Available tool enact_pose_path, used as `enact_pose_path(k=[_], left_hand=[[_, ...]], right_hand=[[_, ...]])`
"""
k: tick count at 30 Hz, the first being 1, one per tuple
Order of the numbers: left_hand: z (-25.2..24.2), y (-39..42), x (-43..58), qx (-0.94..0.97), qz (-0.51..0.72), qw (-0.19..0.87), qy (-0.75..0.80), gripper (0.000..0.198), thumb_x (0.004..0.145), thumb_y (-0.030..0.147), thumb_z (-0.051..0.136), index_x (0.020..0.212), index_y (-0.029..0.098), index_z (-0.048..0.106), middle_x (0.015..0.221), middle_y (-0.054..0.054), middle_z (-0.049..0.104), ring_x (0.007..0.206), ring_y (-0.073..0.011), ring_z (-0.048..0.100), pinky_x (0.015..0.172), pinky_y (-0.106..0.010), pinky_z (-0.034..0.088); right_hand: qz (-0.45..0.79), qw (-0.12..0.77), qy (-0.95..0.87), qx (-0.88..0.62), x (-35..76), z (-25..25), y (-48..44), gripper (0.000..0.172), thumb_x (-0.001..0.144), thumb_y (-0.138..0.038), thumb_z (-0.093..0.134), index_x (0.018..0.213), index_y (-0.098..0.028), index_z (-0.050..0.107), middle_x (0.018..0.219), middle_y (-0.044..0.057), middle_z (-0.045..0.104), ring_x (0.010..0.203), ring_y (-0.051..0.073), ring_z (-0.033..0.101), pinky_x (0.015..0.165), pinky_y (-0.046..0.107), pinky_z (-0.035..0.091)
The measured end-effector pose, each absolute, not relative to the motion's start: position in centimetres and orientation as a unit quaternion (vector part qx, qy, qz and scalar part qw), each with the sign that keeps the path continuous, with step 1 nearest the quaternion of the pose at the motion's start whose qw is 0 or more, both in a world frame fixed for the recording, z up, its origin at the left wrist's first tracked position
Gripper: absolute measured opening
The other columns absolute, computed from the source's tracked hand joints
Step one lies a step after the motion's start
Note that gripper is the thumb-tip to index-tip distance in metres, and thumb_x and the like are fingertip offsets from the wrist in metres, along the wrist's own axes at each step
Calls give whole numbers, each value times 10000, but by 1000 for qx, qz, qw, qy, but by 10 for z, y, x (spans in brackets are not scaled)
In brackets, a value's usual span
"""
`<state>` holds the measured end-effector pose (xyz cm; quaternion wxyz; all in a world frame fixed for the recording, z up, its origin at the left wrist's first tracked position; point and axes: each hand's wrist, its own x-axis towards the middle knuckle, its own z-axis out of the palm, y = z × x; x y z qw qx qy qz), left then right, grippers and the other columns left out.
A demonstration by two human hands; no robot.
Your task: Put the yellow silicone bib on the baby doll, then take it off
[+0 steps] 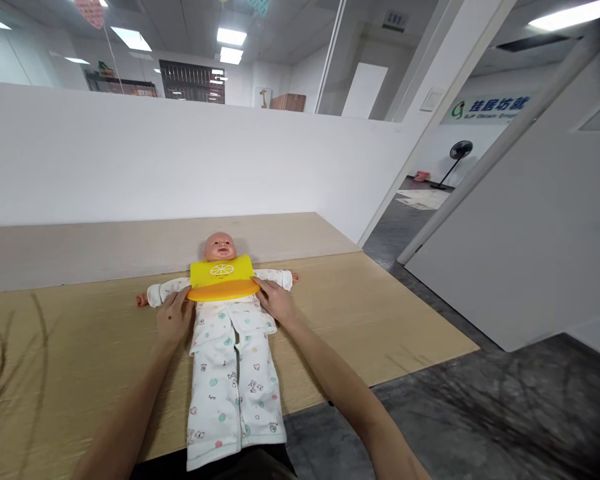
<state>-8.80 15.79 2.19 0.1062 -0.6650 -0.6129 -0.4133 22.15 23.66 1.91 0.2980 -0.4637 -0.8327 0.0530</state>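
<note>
**Both hands at the doll's bib**

A baby doll lies on its back on a wooden table, head toward the far wall and legs toward the near edge, where its feet reach just past the table's rim. It wears a white printed suit, and its arms are spread out to the left and right.

A yellow bib lies across the doll's chest, just below the chin. It carries a lemon-slice picture, and its lower edge is an orange lip that curves across the body.

The left hand rests on the doll's left-side sleeve and torso, its fingertips touching the left end of the bib's orange lip. The fingers lie loosely curled and flat against the cloth; whether they pinch the lip cannot be told.

The right hand lies on the right side of the doll's chest, its fingers extended and touching the right end of the orange lip. It too looks laid flat, and a firm pinch on the bib cannot be made out.

Both forearms reach in from the near edge, one on each side of the doll's legs.

A white partition runs along the far side of the table. Far right, a standing fan stands on the dark floor, well apart from the table.
</note>
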Motion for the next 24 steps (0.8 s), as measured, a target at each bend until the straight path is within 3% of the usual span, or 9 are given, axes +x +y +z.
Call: enact_pose_path(k=[9, 24], left_hand=[[25, 160, -90, -658, -422, 126, -610, 352, 1000, 280, 485, 1236, 178, 725, 1092, -121, 744, 1004, -282, 691, 883, -409, 546], [20, 163, -92, -696, -401, 110, -585, 396, 1008, 327, 479, 1305, 151, 675, 1123, -136, 734, 1050, -293, 677, 979, -425, 533]], right_hand=[[42, 290, -847, -444, 230, 24, 240, 411, 1015, -230, 542, 1412, -172, 630, 1272, 130, 711, 1128, 236, 674, 1026, 371, 535], [39, 261, -837, -479, 230, 36, 233, 399, 1036, -245, 518, 1410, -189, 644, 1266, 124, 716, 1137, 248, 685, 1010, 368, 547]])
